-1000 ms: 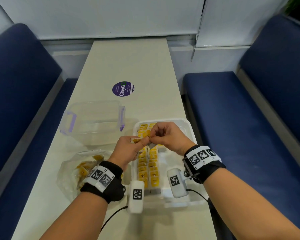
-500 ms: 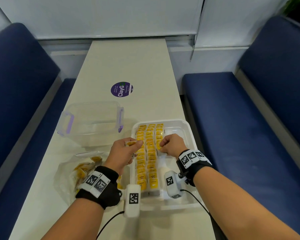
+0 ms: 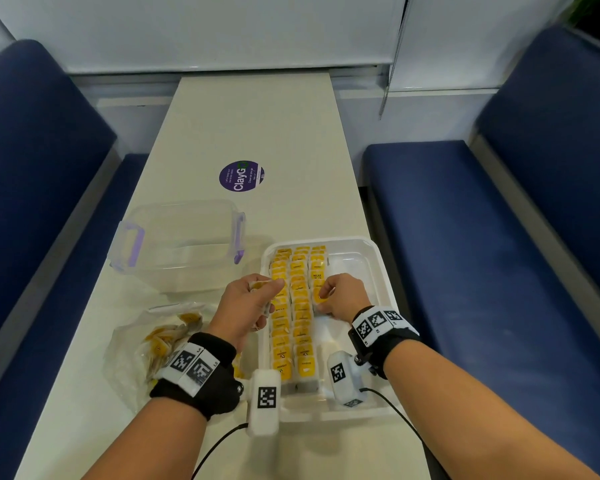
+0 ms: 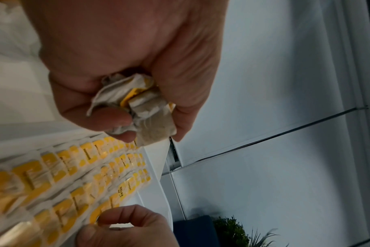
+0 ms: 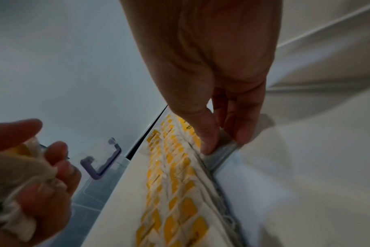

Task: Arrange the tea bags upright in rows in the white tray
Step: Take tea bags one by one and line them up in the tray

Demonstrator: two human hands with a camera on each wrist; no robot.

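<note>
The white tray [image 3: 355, 268] holds yellow-tagged tea bags [image 3: 300, 306] standing upright in rows; two rows run its length and the right row [image 3: 317, 271] is shorter. At the near end of that shorter row my right hand [image 3: 323, 301] pinches one tea bag [image 5: 221, 147] between thumb and fingers, down inside the tray. At the tray's left rim my left hand [image 3: 262, 294] grips a crumpled bunch of tea bags [image 4: 137, 103]. That bunch is mostly hidden in the fist in the head view.
A clear plastic bag [image 3: 160, 341] with more tea bags lies left of the tray. An empty clear container [image 3: 181, 244] with purple clips stands behind it. A purple sticker [image 3: 241, 176] marks the narrow table, which has blue benches on both sides.
Both hands came down and apart from above the tray. The right hand lowered a tea bag into the third row; the left hand drew back to the tray's left rim with its bunch.
</note>
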